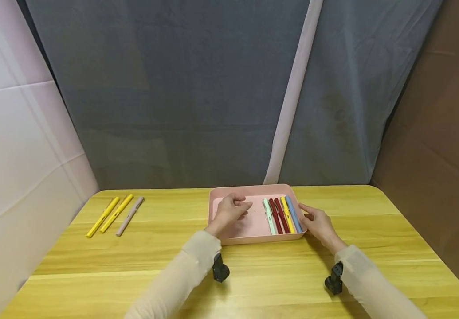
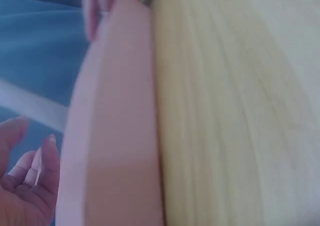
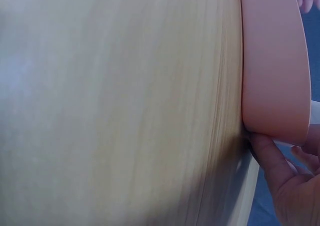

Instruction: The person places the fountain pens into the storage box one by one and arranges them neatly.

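A shallow pink tray (image 1: 249, 223) sits at the table's far edge. Side by side in its right part lie a pale green pen (image 1: 269, 217), two dark red pens (image 1: 275, 216), a yellow pen (image 1: 287, 215) and a blue pen (image 1: 293, 213). Over the tray's left part is my left hand (image 1: 228, 212), its fingers loosely bent with nothing seen between them. At the tray's right end, my right hand (image 1: 320, 226) touches the outside. In the right wrist view its thumb (image 3: 272, 161) rests low against the tray's corner, while other fingers are partly out of frame.
On the table's left side lie two yellow pens (image 1: 102, 218) and a greyish-mauve pen (image 1: 130, 216), slanted and apart. A dark grey curtain (image 1: 197, 97) hangs behind the wooden table (image 1: 269, 283). Pale cloth (image 1: 25, 110) stands at left, brown cloth (image 1: 441, 133) at right.
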### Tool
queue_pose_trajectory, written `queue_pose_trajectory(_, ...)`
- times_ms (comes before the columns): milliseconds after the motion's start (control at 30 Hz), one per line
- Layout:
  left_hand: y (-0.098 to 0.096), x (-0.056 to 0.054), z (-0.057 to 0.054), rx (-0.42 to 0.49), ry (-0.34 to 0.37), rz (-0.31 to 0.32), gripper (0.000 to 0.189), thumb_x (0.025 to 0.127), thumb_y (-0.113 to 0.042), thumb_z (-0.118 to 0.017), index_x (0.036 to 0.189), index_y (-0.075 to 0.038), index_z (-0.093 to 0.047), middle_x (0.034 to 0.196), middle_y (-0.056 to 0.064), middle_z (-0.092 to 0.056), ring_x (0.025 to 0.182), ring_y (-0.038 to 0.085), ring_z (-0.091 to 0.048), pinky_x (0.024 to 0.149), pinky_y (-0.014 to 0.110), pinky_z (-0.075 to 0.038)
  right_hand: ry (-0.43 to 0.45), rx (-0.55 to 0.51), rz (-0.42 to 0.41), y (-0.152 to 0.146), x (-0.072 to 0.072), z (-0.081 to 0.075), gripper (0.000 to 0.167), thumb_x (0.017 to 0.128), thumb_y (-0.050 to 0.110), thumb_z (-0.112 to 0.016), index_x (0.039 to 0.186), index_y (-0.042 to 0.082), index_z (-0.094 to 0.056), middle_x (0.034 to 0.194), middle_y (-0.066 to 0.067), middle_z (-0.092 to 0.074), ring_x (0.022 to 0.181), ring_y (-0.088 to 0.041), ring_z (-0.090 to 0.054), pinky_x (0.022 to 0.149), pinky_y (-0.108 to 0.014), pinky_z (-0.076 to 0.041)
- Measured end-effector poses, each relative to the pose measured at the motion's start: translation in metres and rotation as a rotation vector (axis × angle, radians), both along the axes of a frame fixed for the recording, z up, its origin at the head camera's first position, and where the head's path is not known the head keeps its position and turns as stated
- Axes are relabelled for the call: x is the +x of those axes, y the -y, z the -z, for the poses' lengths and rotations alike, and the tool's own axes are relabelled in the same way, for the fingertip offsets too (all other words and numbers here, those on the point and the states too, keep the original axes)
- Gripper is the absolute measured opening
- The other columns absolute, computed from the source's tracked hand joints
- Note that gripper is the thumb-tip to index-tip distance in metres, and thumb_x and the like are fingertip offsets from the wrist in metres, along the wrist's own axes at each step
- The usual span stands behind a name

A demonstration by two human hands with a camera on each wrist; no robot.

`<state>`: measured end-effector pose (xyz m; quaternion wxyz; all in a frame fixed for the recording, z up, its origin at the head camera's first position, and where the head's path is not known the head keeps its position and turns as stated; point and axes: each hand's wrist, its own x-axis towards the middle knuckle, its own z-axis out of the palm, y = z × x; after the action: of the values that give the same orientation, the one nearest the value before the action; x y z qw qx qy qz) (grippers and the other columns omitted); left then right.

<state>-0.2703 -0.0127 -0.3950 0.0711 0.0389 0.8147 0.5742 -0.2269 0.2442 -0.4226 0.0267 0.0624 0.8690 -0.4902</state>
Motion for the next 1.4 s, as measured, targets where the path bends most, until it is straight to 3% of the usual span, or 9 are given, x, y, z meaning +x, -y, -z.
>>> queue_pose_trajectory(100, 0.016, 0.0, -0.005, 0.076, -0.015, 0.001, 0.036, 0.087, -0.015, -0.068, 0.116, 0.001, -0.056, 0.092, 0.011, -0.063, 0.077, 0.016, -0.063, 0.068, 0.027, -0.055, -0.013, 0.0, -0.004, -0.001, 0.0, -0.001, 0.05, 0.096, 0.005, -0.048, 0.144, 0.005, -0.035, 0.138, -0.029, -0.042, 0.114, -0.036, -0.053, 0.074, -0.029, -0.053)
queue_pose_trajectory(267, 0.045, -0.001, -0.008, 0.116, -0.022, -0.035, 0.042, 0.086, -0.014, -0.069, 0.123, -0.002, -0.054, 0.106, 0.013, -0.059, 0.084, 0.015, -0.063, 0.077, 0.032, -0.055, -0.013, -0.012, -0.016, -0.001, 0.0, -0.001, 0.05, 0.096, 0.004, -0.047, 0.144, 0.004, -0.034, 0.139, -0.03, -0.041, 0.112, -0.033, -0.053, 0.067, -0.027, -0.048)
queue_pose_trajectory(533, 0.098, -0.004, -0.012, 0.102, -0.071, -0.107, 0.041, 0.087, -0.011, -0.067, 0.124, 0.001, -0.053, 0.114, 0.015, -0.057, 0.085, 0.01, -0.061, 0.071, 0.023, -0.053, -0.009, -0.029, -0.007, -0.003, 0.001, -0.002, 0.049, 0.097, 0.006, -0.047, 0.145, 0.005, -0.034, 0.14, -0.03, -0.04, 0.121, -0.041, -0.048, 0.085, -0.039, -0.053)
queue_pose_trajectory(1000, 0.193, -0.002, -0.003, -0.089, -0.115, -0.165, 0.052, 0.091, -0.024, -0.063, 0.132, 0.002, -0.045, 0.127, 0.022, -0.05, 0.093, 0.006, -0.058, 0.073, 0.018, -0.051, -0.015, -0.025, -0.012, -0.004, 0.004, -0.002, 0.05, 0.097, 0.003, -0.046, 0.145, 0.005, -0.033, 0.138, -0.031, -0.041, 0.12, -0.041, -0.049, 0.088, -0.042, -0.05)
queue_pose_trajectory(1200, 0.223, -0.002, -0.001, -0.192, -0.156, -0.261, 0.05, 0.09, -0.025, -0.064, 0.13, 0.002, -0.049, 0.124, 0.023, -0.054, 0.081, -0.007, -0.052, 0.066, 0.013, -0.046, -0.008, -0.039, -0.019, -0.004, 0.006, -0.004, 0.05, 0.097, 0.004, -0.045, 0.145, 0.005, -0.032, 0.138, -0.031, -0.04, 0.12, -0.042, -0.049, 0.089, -0.044, -0.049)
queue_pose_trajectory(1400, 0.241, -0.003, 0.004, -0.225, -0.2, -0.346, 0.047, 0.088, -0.021, -0.066, 0.125, 0.005, -0.053, 0.121, 0.026, -0.056, 0.071, -0.018, -0.043, 0.065, 0.005, -0.042, 0.006, -0.048, -0.021, -0.005, 0.007, -0.004, 0.05, 0.098, 0.005, -0.045, 0.146, 0.006, -0.032, 0.139, -0.031, -0.039, 0.121, -0.042, -0.048, 0.089, -0.044, -0.048)
